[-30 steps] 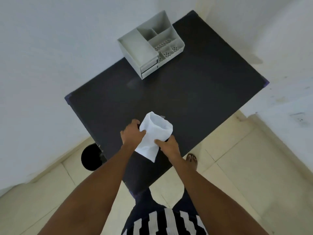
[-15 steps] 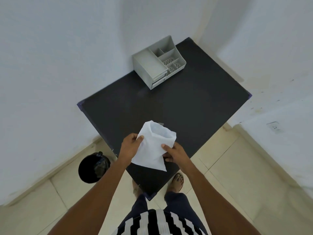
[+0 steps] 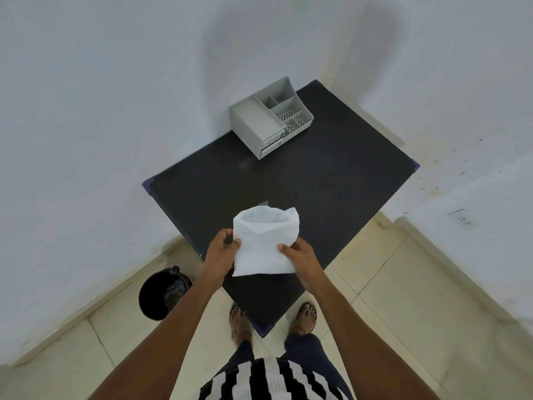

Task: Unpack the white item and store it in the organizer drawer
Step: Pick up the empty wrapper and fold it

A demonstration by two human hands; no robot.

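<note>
Seen from the head camera: a white pouch [image 3: 264, 246] held up above the near corner of the dark counter [image 3: 317, 180], mouth turned away and gaping. Left hand [image 3: 220, 255] closed on the left edge, thumb on the front face; right hand [image 3: 300, 255] closed on the right edge in the same way. Probably the step of opening the package, with the taking-out not yet done. To do it well: keep one hand pinching the pouch low on its side, free the other hand, reach into the open mouth from above and draw the content out slowly, without tearing the thin material and without tipping the mouth down over the floor. Inside the pouch only a faint grey shadow near the mouth; impossible to tell what the white item is. Far from the hands, at the back of the counter against the wall, the grey organizer [image 3: 269, 118]: several open compartments on top, two or three with a perforated bottom, all seemingly empty; two small drawers [image 3: 272, 141] in its front, both pushed in. On the floor at the left, a black bin [image 3: 163, 295] with something dark and glossy inside, perhaps a liner.
</note>
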